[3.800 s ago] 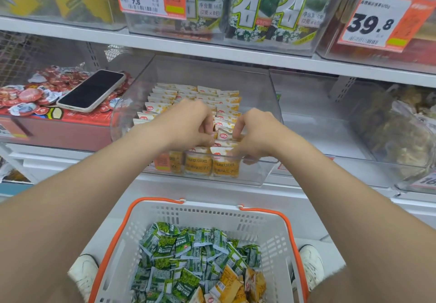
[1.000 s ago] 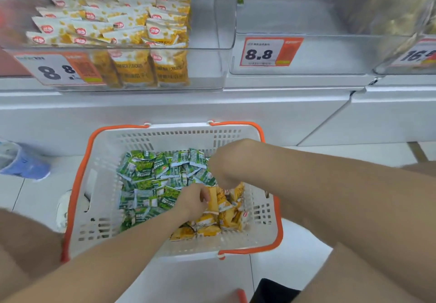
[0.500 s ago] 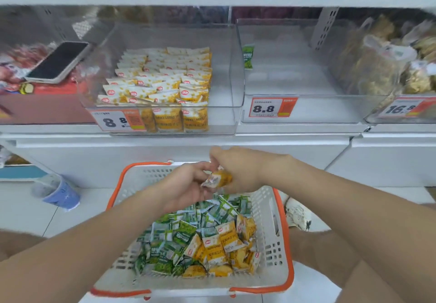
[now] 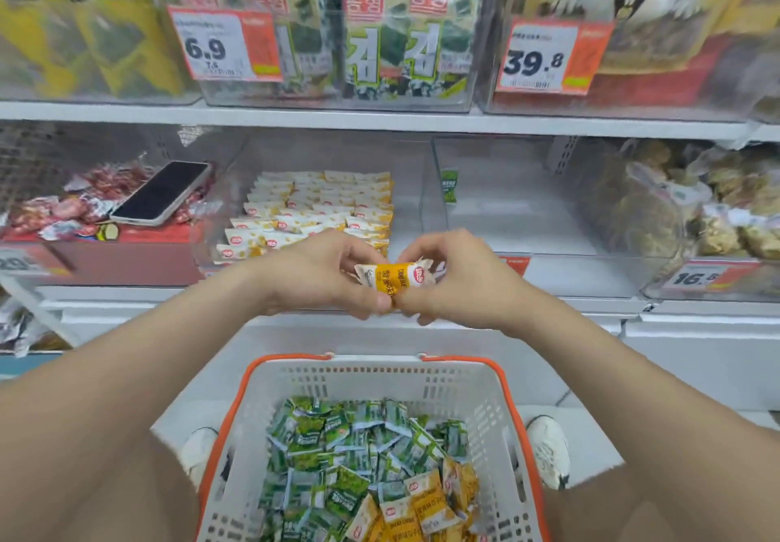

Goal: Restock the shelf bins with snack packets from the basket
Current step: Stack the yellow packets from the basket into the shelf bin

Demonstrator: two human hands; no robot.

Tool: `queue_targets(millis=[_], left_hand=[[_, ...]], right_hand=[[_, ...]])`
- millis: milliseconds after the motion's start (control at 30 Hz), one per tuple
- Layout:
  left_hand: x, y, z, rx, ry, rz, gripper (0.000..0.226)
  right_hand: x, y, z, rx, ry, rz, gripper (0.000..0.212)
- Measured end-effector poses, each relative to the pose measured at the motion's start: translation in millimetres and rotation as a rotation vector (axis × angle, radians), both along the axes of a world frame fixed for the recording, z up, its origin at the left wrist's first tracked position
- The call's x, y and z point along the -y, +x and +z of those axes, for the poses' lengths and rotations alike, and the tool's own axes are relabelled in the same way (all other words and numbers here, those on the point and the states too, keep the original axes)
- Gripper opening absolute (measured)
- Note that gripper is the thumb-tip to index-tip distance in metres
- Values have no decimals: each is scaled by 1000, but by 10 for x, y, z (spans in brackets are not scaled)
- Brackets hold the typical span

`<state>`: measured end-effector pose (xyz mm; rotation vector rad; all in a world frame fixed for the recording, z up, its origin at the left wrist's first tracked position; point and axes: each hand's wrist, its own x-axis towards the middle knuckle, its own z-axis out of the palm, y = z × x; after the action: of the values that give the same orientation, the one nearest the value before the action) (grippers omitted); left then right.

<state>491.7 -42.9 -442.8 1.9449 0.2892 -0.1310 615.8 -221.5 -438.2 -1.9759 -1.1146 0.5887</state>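
My left hand [image 4: 325, 275] and my right hand [image 4: 453, 279] both pinch one yellow snack packet [image 4: 394, 277], held just in front of the clear shelf bin [image 4: 236, 187] that holds rows of the same yellow packets [image 4: 320, 208]. Below stands the white basket with an orange rim [image 4: 481, 398], filled with many green packets [image 4: 337, 448] and several yellow ones [image 4: 422, 508] at its near right. The neighbouring clear bin [image 4: 527, 220] on the right holds a single green packet [image 4: 449, 186] against its left wall.
A phone [image 4: 162, 192] lies on red packets in the left bin. A bin of brownish bagged snacks [image 4: 675, 208] sits at right. The upper shelf carries seaweed packs [image 4: 380, 35] and price tags. My white shoes [image 4: 548, 453] flank the basket on the floor.
Both hands have lifted from the basket up to the front of the yellow-packet bin, carrying one yellow packet. The view has tilted upward to show the upper shelf.
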Motion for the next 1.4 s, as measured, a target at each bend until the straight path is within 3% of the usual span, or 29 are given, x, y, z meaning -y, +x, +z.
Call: queue_targets(millis=[133,233,333,400,500,567,633,700,800,867,933,1033,1200,1400], left_hand=[[-78,46,-28,64,-80,70,25],[-122,105,-37,52,-9,43,25],[-130,166,-27,86,89,68,23],[-164,222,-36,144,190,139,25],[-351,327,-130,184,625,258,41],[-465,383,-258,134,923,210,52],[-508,417,-332,63,1054,145,61],[-540,452,-371,21,1088,92,68],[-603,499,-419,-74,1079,10,71],[-638,520,-446,-177,1015,-20,72],[-658,542,-472,-230,966,-32,73],[-684,570,-491,-225,959,-35,75],[-702,573,-511,-218,940,-44,76],[-702,571,-508,-219,921,-30,79]], right_hand=[[-94,116,114,-110,25,-14,13],[-137,153,125,-175,20,-16,10],[-212,196,68,-117,57,-50,8],[-287,229,24,53,79,-111,5],[-404,297,1,497,54,-238,12],[-532,411,7,676,34,-284,23],[-700,520,42,771,-32,-292,20],[-895,626,98,826,-166,-250,11],[-1223,719,209,882,-382,-148,24],[-1464,796,228,928,-522,-117,14],[-1682,895,183,951,-653,-113,36],[-1895,1010,79,986,-766,-119,40],[-2107,1136,-63,1152,-760,-182,46],[-2269,1265,-255,1064,-680,-245,46]])
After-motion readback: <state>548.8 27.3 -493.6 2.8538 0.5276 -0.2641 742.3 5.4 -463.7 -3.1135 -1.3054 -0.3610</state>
